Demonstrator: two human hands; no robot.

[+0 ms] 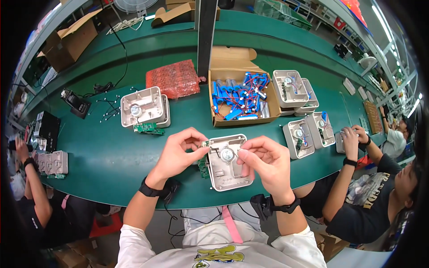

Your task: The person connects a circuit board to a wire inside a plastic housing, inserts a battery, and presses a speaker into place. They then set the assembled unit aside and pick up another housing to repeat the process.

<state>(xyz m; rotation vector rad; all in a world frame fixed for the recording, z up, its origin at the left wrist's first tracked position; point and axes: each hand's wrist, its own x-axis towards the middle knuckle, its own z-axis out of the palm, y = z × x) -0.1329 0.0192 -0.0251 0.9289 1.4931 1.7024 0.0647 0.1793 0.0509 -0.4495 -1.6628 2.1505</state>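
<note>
A light grey plastic housing (pixel 230 176) lies open side up on the green bench before me, a round silver speaker (pixel 227 154) set in its middle. Against its left side sits a green circuit board (pixel 203 166), partly hidden. My left hand (pixel 184 151) pinches at the housing's upper left corner, by a small part whose kind I cannot make out. Over the right edge, my right hand (pixel 267 161) has thumb and forefinger pressed together; whatever is between them is too small to tell. Dark bands with small devices circle both wrists.
Beyond the housing stands a cardboard box (pixel 245 120) of blue wired battery cells. Similar housings (pixel 142 105) are stacked left, with more (pixel 298 139) at right. A red bubble-wrap packet (pixel 173 79) lies near a metal post (pixel 206 40). Co-workers sit on both sides.
</note>
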